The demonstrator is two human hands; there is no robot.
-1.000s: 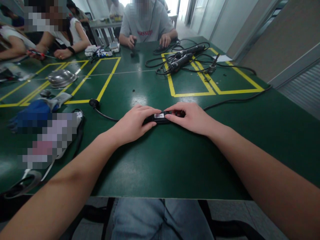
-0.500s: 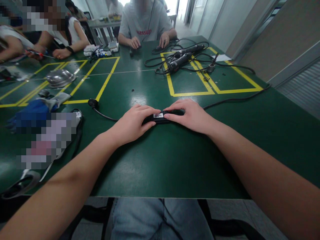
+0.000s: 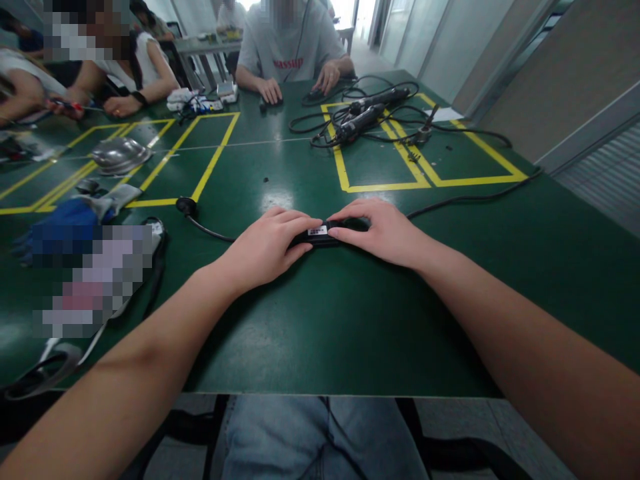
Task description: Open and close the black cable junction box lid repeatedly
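Observation:
A black, box-shaped power adapter [image 3: 325, 242] with a white printed label lies on the green table in front of me. My left hand [image 3: 273, 245] grips its left end, thumb along the near side and fingers over the top. At the other end my right hand [image 3: 377, 230] pinches it, with thumb and index finger close to the label. Both palms hide much of the adapter. From beneath my left hand a black cord runs left to a plug [image 3: 187, 206]. Another black cable [image 3: 465, 199] leads off behind my right hand toward the table's right edge.
Left of me lie a blue glove [image 3: 67, 227], a blurred-out power strip [image 3: 107, 280] and a metal bowl [image 3: 121, 157]. Black corded tools [image 3: 363, 123] with tangled cables lie ahead right, across yellow tape. A co-worker [image 3: 295, 50] sits opposite; others sit at the left.
My hands and the adapter have stayed almost still. Across the table, the co-worker's hands have shifted slightly.

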